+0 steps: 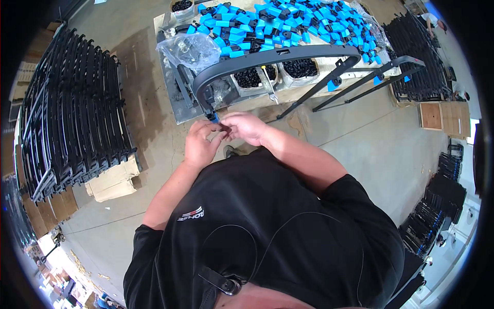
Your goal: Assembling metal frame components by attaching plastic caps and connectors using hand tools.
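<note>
Both my hands meet at the near, lower end of a black curved tubular frame (280,53) that rests on the bench. A small blue piece (215,118) shows at that end, just beyond my fingers. My left hand (201,144) has its fingers bent, with thumb and fingertips drawn together. Coming in from the right, my right hand (246,127) is closed in a pinch, its fingertips against those of the left. Something small and dark appears between the fingertips, too hidden to name.
On the bench (177,114) lie a heap of blue-and-black parts (278,23), a clear plastic bag (190,50) and containers of small black pieces (300,68). A yellow-tipped tool (268,85) hangs at the near edge. Black frames stand stacked at left (77,108) and right (419,56).
</note>
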`<action>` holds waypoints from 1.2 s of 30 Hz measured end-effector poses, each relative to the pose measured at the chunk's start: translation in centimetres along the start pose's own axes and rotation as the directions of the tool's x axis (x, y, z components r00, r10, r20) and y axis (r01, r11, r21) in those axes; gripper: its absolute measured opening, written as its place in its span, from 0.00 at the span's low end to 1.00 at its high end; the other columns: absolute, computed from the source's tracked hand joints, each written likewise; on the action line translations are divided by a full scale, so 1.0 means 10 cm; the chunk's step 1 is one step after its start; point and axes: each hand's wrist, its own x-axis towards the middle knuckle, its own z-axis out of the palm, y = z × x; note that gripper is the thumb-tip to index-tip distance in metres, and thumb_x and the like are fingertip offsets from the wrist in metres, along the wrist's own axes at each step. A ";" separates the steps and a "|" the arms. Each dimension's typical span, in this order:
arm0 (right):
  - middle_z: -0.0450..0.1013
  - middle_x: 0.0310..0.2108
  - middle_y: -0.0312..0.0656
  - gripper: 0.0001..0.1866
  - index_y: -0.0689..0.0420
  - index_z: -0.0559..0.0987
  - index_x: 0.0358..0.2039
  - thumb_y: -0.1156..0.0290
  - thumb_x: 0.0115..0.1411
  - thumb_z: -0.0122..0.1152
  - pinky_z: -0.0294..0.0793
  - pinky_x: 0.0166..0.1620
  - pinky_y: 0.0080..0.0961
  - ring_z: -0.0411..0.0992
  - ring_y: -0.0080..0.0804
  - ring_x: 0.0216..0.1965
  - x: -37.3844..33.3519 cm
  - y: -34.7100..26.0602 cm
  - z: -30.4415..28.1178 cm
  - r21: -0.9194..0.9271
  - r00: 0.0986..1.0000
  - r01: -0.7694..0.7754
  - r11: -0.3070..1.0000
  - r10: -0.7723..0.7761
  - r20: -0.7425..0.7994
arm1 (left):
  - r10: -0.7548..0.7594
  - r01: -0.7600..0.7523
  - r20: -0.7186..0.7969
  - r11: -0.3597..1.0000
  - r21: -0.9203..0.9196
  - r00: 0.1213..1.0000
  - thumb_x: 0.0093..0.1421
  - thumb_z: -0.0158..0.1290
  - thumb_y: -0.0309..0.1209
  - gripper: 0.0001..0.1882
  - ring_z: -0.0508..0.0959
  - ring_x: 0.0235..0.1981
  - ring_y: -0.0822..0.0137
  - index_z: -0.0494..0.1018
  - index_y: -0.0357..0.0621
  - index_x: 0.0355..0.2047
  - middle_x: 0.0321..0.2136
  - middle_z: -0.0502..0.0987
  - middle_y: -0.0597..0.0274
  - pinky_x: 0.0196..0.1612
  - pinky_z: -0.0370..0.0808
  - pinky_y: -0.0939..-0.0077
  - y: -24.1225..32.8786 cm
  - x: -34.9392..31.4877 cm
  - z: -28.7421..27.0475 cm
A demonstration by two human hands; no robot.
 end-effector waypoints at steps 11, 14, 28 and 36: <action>0.79 0.38 0.43 0.10 0.61 0.78 0.46 0.71 0.68 0.58 0.75 0.43 0.31 0.77 0.33 0.39 0.03 0.02 0.00 -0.040 0.998 0.029 0.999 -0.027 0.057 | -0.255 0.240 -0.101 0.961 -0.138 0.962 0.50 0.69 0.27 0.09 0.78 0.30 0.65 0.80 0.42 0.30 0.30 0.80 0.60 0.36 0.77 0.72 -0.01 0.04 0.03; 0.79 0.35 0.42 0.10 0.62 0.78 0.45 0.70 0.68 0.58 0.76 0.41 0.29 0.77 0.30 0.37 0.08 0.01 0.04 -0.204 0.998 0.065 0.977 -0.060 0.033 | -0.281 0.268 -0.085 0.954 -0.137 0.956 0.51 0.69 0.28 0.09 0.78 0.29 0.65 0.80 0.42 0.30 0.30 0.80 0.60 0.35 0.77 0.71 -0.08 0.01 0.06; 0.81 0.33 0.45 0.12 0.64 0.79 0.45 0.72 0.64 0.61 0.80 0.34 0.28 0.79 0.28 0.29 0.46 -0.02 -0.03 -0.673 0.914 0.191 0.715 -0.380 -0.143 | -0.512 0.458 0.134 0.837 0.299 0.849 0.71 0.45 0.40 0.18 0.81 0.41 0.41 0.77 0.37 0.42 0.37 0.81 0.41 0.46 0.77 0.50 -0.18 0.28 0.00; 0.82 0.37 0.48 0.14 0.64 0.80 0.46 0.72 0.61 0.64 0.80 0.41 0.31 0.81 0.34 0.35 0.49 0.00 -0.12 -0.808 0.857 0.283 0.516 -0.514 -0.028 | -0.572 0.370 0.309 0.771 0.519 0.760 0.73 0.39 0.38 0.18 0.80 0.43 0.41 0.73 0.35 0.40 0.39 0.80 0.37 0.49 0.76 0.48 -0.15 0.42 -0.03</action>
